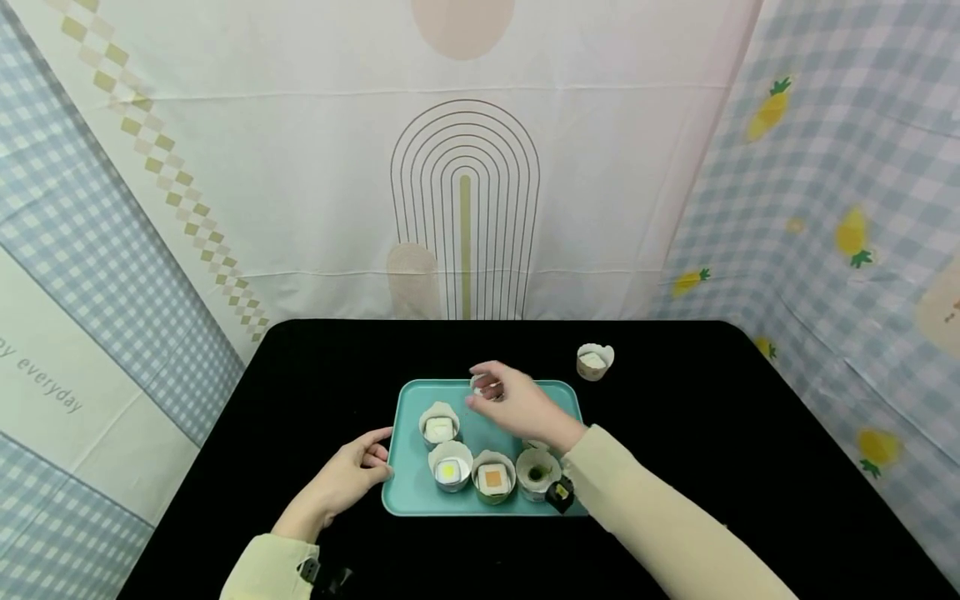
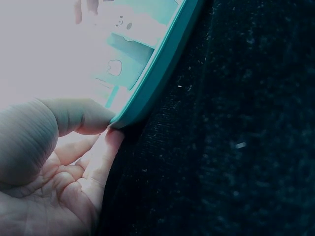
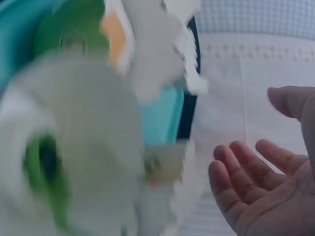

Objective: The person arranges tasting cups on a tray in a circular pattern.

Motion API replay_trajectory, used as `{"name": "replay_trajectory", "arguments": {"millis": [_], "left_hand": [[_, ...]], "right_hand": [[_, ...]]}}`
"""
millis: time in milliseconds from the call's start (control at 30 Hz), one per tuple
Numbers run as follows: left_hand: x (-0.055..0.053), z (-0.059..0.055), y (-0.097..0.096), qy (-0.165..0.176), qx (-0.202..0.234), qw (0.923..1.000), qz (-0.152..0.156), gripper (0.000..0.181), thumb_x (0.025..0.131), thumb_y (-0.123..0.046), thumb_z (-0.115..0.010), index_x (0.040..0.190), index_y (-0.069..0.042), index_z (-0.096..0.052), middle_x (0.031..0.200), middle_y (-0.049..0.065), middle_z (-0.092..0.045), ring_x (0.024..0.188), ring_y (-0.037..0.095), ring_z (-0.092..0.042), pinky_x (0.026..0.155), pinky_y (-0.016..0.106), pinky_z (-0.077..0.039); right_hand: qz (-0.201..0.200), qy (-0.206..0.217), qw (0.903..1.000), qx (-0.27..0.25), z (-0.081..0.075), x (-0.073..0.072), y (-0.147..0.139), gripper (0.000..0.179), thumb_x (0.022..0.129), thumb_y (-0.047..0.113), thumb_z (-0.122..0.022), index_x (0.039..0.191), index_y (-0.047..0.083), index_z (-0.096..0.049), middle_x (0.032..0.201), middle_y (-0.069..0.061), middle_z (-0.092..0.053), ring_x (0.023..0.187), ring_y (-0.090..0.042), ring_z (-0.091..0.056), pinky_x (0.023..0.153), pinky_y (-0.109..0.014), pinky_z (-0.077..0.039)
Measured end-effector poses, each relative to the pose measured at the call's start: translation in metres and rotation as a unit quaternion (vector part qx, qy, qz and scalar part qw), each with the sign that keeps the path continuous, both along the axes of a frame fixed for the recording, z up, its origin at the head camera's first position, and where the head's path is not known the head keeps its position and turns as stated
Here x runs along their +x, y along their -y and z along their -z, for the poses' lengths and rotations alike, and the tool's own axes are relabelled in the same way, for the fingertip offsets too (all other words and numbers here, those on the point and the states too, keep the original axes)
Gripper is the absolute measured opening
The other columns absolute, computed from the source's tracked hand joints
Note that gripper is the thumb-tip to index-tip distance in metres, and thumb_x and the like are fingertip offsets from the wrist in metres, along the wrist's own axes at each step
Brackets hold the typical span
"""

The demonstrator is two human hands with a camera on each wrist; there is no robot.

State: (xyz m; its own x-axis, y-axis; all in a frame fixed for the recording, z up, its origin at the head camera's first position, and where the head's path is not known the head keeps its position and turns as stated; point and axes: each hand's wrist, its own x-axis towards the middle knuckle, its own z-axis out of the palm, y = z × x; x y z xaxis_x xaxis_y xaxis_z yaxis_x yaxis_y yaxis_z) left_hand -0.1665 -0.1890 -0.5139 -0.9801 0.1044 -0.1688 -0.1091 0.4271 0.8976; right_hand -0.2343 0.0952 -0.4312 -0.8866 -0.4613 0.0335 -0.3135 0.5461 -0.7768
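My left hand (image 1: pixel 347 477) is at the left side of a teal tray (image 1: pixel 408 498); in the left wrist view its thumb and a finger (image 2: pixel 81 115) pinch the rim. Over the back of the tray hovers my right hand (image 1: pixel 517 406), fingers loosely bent and parted, with nothing between them in the right wrist view. A pale paper cup (image 1: pixel 476 382) shows partly behind those fingers. Along the tray's left and front stand a cup with a whitish block (image 1: pixel 438 428), one with a yellow-marked block (image 1: pixel 448 469), and one with an orange-marked block (image 1: pixel 492 479).
At the tray's front right is a cup with something dark green inside (image 1: pixel 537 472), beneath the right sleeve; another cup behind it is mostly hidden. A separate paper cup (image 1: pixel 593 363) stands on the black table (image 1: pixel 660 392), beyond the tray's back right corner. Patterned curtains (image 1: pixel 330 192) enclose the table.
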Motion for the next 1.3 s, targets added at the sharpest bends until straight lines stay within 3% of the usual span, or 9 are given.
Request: {"name": "replay_trajectory", "arguments": {"millis": [167, 300, 433, 733, 1000, 1300], "left_hand": [[-0.001, 0.0, 0.002, -0.001, -0.003, 1.0, 0.003, 0.062, 0.085, -0.003, -0.065, 0.143, -0.012, -0.046, 0.097, 0.006, -0.055, 0.086, 0.02, -0.056, 0.076, 0.036, -0.045], [-0.001, -0.001, 0.003, 0.001, -0.005, 1.0, 0.002, 0.061, 0.087, -0.003, -0.065, 0.144, -0.012, -0.046, 0.097, 0.006, -0.055, 0.086, 0.02, -0.056, 0.077, 0.037, -0.045], [-0.001, -0.002, 0.002, 0.003, -0.003, 1.0, 0.001, 0.061, 0.087, -0.003, -0.065, 0.144, -0.012, -0.046, 0.098, 0.006, -0.055, 0.086, 0.02, -0.056, 0.077, 0.037, -0.045], [0.0, -0.002, 0.002, 0.006, -0.004, 1.0, -0.001, 0.061, 0.086, -0.003, -0.065, 0.143, -0.012, -0.046, 0.098, 0.006, -0.055, 0.086, 0.02, -0.055, 0.076, 0.036, -0.045], [0.001, -0.003, 0.001, 0.002, 0.003, 1.0, 0.006, 0.061, 0.086, -0.002, -0.065, 0.143, -0.01, -0.046, 0.098, 0.007, -0.055, 0.086, 0.02, -0.055, 0.076, 0.036, -0.045], [0.0, 0.0, 0.001, 0.006, 0.006, 1.0, 0.003, 0.062, 0.086, -0.002, -0.065, 0.143, -0.012, -0.046, 0.097, 0.007, -0.055, 0.086, 0.021, -0.055, 0.077, 0.037, -0.045]], "right_hand": [[0.071, -0.034, 0.9967, -0.021, -0.008, -0.008, -0.032, 0.051, 0.091, 0.044, -0.064, 0.134, 0.019, -0.053, 0.119, -0.006, -0.06, 0.1, -0.016, -0.058, 0.084, -0.037, -0.049], [0.111, -0.043, 0.9926, -0.024, -0.009, -0.015, -0.058, 0.062, 0.087, 0.056, -0.063, 0.136, 0.019, -0.049, 0.122, -0.006, -0.058, 0.104, -0.02, -0.057, 0.088, -0.041, -0.047], [0.16, -0.047, 0.9858, -0.019, -0.003, -0.021, -0.08, 0.071, 0.083, 0.063, -0.062, 0.138, 0.019, -0.046, 0.123, -0.006, -0.056, 0.109, -0.025, -0.055, 0.09, -0.044, -0.046], [0.245, -0.071, 0.9662, -0.036, 0.018, -0.032, -0.116, 0.083, 0.082, 0.063, -0.063, 0.143, 0.012, -0.039, 0.128, -0.016, -0.05, 0.111, -0.031, -0.052, 0.089, -0.047, -0.045], [0.283, -0.033, 0.9573, -0.047, 0.033, -0.039, -0.135, 0.095, 0.081, 0.062, -0.065, 0.151, 0.01, -0.025, 0.141, -0.019, -0.033, 0.123, -0.036, -0.041, 0.09, -0.051, -0.043], [0.316, 0.018, 0.9478, -0.039, 0.049, -0.05, -0.146, 0.107, 0.08, 0.061, -0.068, 0.154, 0.011, -0.01, 0.145, -0.025, -0.017, 0.125, -0.039, -0.036, 0.095, -0.053, -0.039]]}}
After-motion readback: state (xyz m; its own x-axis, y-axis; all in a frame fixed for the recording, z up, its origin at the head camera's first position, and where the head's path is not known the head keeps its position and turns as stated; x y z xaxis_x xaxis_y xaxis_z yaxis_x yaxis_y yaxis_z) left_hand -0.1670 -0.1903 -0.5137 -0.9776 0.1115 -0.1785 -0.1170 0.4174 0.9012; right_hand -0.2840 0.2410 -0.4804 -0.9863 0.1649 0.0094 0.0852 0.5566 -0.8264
